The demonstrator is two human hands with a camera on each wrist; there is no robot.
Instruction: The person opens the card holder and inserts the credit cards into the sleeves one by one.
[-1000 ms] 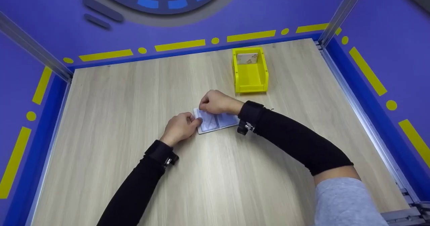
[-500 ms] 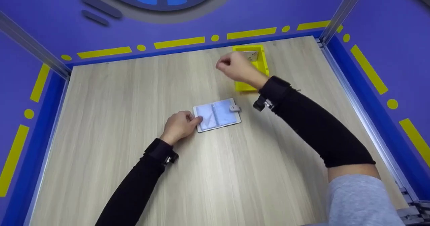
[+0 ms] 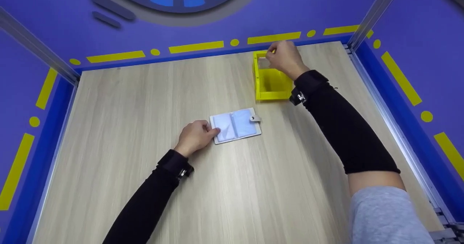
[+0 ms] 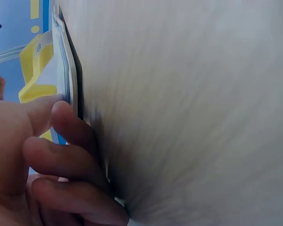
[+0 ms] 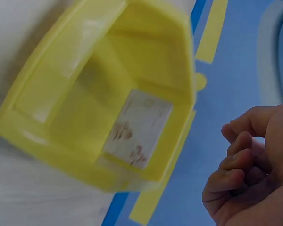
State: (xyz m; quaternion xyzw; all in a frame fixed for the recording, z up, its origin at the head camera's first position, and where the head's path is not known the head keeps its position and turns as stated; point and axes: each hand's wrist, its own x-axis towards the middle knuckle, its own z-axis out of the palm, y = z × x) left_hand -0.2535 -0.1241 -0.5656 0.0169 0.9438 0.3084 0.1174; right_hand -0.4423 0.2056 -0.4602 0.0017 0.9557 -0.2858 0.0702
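A small card holder [image 3: 237, 125] with clear bluish sleeves and a snap strap lies spread flat on the table. My left hand [image 3: 194, 137] pinches its left edge, thumb on top; in the left wrist view the curled fingers [image 4: 66, 155] are by its underside. My right hand [image 3: 286, 57] is above the back of a yellow bin [image 3: 257, 81], partly covering it from the head view. In the right wrist view the right fingers [image 5: 238, 160] are loosely curled, with nothing visible held. A pale card [image 5: 139, 127] with brown flower marks leans inside the bin against its back wall.
The bin stands toward the back right of the wooden table [image 3: 145, 102]. Purple-blue panels with yellow stripes [image 3: 195, 46] enclose the back and both sides, with metal posts [image 3: 377, 13] at the corners.
My right hand has left the card holder and moved up and right to the bin, uncovering the sleeves and strap. The left hand stays at the holder's left edge.
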